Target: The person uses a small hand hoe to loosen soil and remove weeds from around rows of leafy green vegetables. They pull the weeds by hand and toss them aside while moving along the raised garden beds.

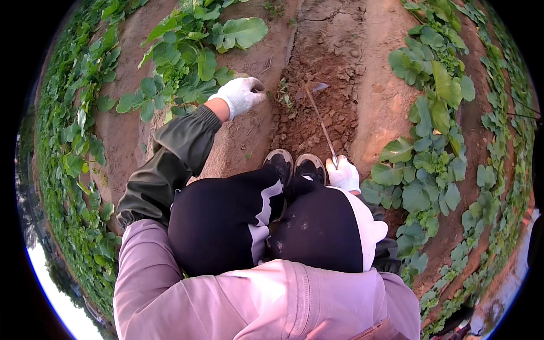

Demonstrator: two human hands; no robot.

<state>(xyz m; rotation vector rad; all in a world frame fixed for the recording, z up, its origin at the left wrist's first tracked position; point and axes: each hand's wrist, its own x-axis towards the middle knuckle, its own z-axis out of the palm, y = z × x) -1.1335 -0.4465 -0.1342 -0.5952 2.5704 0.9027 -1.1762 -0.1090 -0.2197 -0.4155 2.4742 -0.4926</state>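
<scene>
My right hand, in a white knit glove, grips the handle of a small hand hoe beside my right shoe. The hoe's metal blade rests on or just above the loosened reddish soil; contact is unclear. My left hand, gloved too, hovers over the raised bed at left with its fingers curled. Whether anything is pinched in it cannot be seen. Just right of those fingertips, a clump of small weeds lies or stands at the furrow's left side.
Broad-leaved crop plants grow on the left bed, close to my left forearm. Another leafy row runs along the right. My shoes stand in the furrow, below my bent knees. Cracked soil stretches ahead between the beds.
</scene>
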